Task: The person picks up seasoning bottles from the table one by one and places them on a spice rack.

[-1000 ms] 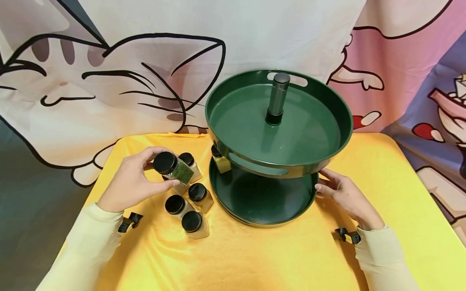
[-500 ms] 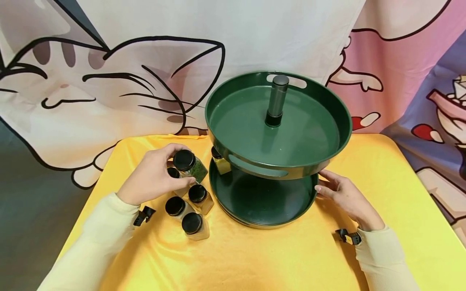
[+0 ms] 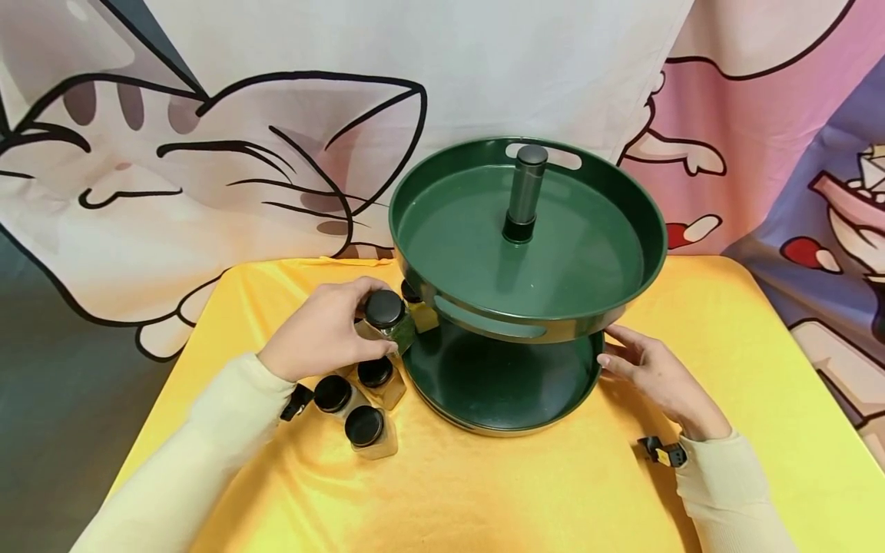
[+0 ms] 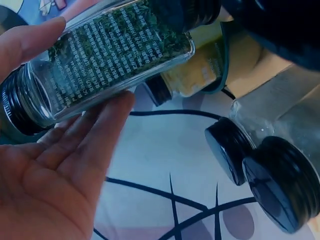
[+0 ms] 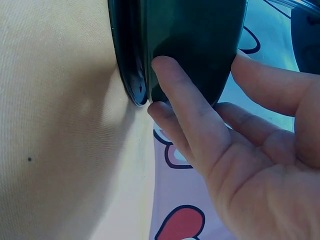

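My left hand (image 3: 321, 330) holds a square glass spice jar (image 4: 110, 60) of green dried herbs, its black lid toward me. Thumb and fingers lie on opposite sides of it. In the head view this jar is at the left edge of the lower tray (image 3: 501, 395), beside a yellow spice jar (image 3: 423, 316) standing inside. Whether it is over the rim, I cannot tell. My right hand (image 3: 664, 376) touches the lower tray's right side. The right wrist view has its fairly straight fingers against the tray's outer wall (image 5: 195, 45) and its thumb tip at the rim.
A green upper tray (image 3: 470, 253) with a central post (image 3: 527, 192) overhangs the lower one. Left of the stand are several black-lidded jars, including a tan one (image 3: 392, 390) and a pale one (image 3: 376, 445). A yellow cloth (image 3: 484, 499) covers the table; a printed curtain (image 3: 484, 77) hangs behind.
My left hand has carried the herb jar rightward, from above the other jars to the lower tray's left edge. My right hand has stayed at the tray's right side.
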A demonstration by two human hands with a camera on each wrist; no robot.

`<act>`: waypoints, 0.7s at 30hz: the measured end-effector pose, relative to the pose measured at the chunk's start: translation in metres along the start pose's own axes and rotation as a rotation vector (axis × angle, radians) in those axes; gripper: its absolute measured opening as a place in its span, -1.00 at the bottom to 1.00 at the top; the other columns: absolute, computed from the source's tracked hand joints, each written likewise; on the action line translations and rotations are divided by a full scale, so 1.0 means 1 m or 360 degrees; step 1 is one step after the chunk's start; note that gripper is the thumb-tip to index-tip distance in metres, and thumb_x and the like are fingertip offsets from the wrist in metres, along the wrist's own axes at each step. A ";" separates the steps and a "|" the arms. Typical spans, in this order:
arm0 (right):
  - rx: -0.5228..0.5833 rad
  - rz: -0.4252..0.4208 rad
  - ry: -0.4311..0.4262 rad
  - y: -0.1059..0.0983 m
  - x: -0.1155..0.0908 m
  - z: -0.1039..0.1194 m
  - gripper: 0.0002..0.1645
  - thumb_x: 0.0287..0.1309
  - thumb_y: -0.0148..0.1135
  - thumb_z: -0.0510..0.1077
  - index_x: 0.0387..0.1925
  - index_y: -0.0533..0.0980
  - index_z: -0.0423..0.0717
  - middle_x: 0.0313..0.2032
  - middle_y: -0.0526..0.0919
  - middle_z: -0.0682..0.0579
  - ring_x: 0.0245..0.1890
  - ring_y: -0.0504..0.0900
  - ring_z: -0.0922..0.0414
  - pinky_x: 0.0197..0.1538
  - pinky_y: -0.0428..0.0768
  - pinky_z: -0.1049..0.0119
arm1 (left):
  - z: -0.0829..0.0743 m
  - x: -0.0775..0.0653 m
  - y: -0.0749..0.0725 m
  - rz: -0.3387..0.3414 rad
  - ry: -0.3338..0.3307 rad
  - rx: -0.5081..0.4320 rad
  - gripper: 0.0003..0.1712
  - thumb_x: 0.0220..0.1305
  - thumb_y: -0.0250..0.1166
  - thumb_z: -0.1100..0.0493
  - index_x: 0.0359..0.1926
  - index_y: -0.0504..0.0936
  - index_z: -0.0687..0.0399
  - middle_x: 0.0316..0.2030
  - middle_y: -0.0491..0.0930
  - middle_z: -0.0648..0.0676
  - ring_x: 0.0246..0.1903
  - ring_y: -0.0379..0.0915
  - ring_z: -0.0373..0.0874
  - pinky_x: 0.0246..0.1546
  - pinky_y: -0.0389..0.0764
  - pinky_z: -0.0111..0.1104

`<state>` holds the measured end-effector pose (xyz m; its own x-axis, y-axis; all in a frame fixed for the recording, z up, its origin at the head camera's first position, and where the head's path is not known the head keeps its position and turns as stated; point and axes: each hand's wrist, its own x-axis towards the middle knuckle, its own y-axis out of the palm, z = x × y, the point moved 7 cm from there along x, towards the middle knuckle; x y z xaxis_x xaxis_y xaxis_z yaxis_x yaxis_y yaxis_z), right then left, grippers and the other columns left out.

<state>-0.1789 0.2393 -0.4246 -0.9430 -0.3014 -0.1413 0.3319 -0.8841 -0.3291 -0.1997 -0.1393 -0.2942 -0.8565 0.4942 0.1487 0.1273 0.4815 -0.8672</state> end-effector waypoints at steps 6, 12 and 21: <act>0.0017 0.0008 0.0003 0.000 -0.001 0.000 -0.26 0.26 0.11 -0.18 0.37 0.05 -0.24 0.23 0.27 -0.35 0.10 0.42 -0.22 -0.10 0.58 0.20 | -0.005 0.009 0.011 0.0048 0.0044 0.0099 -0.37 -0.27 0.51 -0.06 -0.11 0.49 -0.05 -0.41 0.53 -0.20 -0.56 0.41 -0.34 -0.47 0.47 -0.43; 0.0010 0.0014 0.0009 0.000 0.000 -0.001 -0.25 0.25 0.11 -0.18 0.38 0.04 -0.25 0.25 0.24 -0.35 0.10 0.41 -0.23 -0.10 0.57 0.19 | -0.007 0.019 0.021 0.0135 0.0053 0.0187 -0.38 -0.28 0.49 -0.04 -0.10 0.48 -0.06 -0.42 0.52 -0.21 -0.50 0.43 -0.29 -0.39 0.48 -0.41; -0.0019 -0.0003 0.0004 0.000 0.000 0.001 -0.27 0.26 0.10 -0.17 0.37 0.07 -0.25 0.18 0.32 -0.39 0.03 0.51 -0.14 -0.11 0.58 0.16 | -0.014 0.026 0.036 0.0255 0.0142 0.0201 -0.26 -0.26 0.51 0.03 0.05 0.42 -0.15 -0.57 0.50 -0.20 -0.70 0.33 -0.32 -0.56 0.43 -0.42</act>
<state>-0.1785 0.2390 -0.4234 -0.9436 -0.2987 -0.1429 0.3303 -0.8803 -0.3406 -0.2107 -0.0988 -0.3145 -0.7822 0.6217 0.0409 0.1894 0.2998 -0.9350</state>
